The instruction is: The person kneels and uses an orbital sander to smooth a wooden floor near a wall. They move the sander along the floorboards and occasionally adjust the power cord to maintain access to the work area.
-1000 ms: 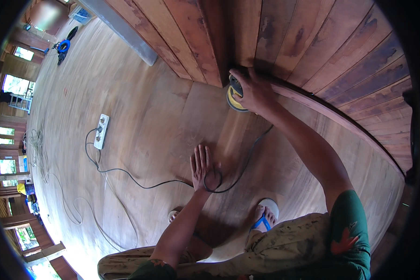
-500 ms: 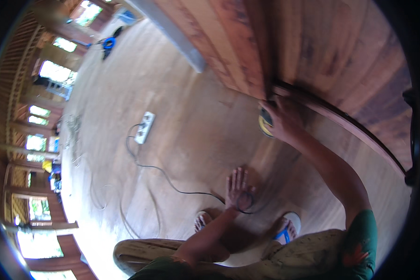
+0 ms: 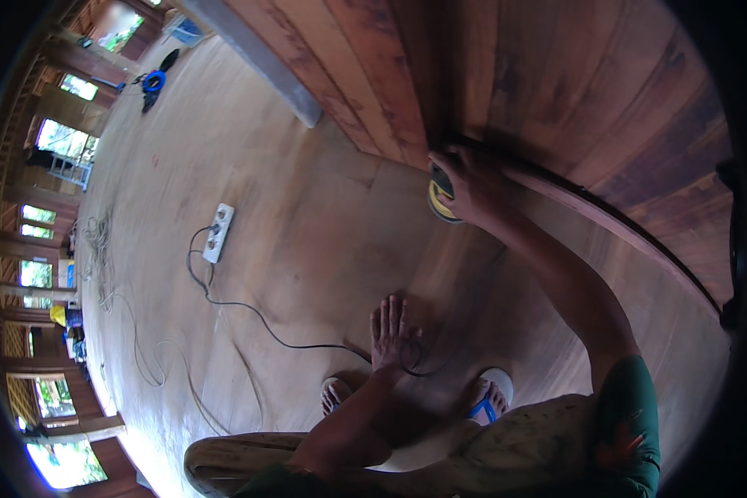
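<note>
My right hand (image 3: 471, 187) grips a round yellow-and-black power sander (image 3: 442, 202), which rests on the wooden floor (image 3: 307, 199) against the foot of the plank wall. Fingers cover the tool's top, so only its near left rim shows. Lower down, my left hand (image 3: 388, 336) lies with its fingers stretched out, palm down on the boards, holding nothing. A dark power cord (image 3: 266, 325) runs past that wrist and loops beside it. Its other end leads to a white power strip (image 3: 218, 233) on the floor at left.
A reddish plank wall (image 3: 589, 100) with a curved-looking base strip (image 3: 606, 207) rises at right; a grey board (image 3: 266, 70) edges its far end. Loose pale cord (image 3: 100, 249) lies at left. A blue coil (image 3: 153, 81) sits far back. My sandalled feet (image 3: 494, 394) are below.
The view has swung slightly, so most things sit farther left in the picture. My right hand stays on the sander by the wall's foot; my left hand remains flat on the floor.
</note>
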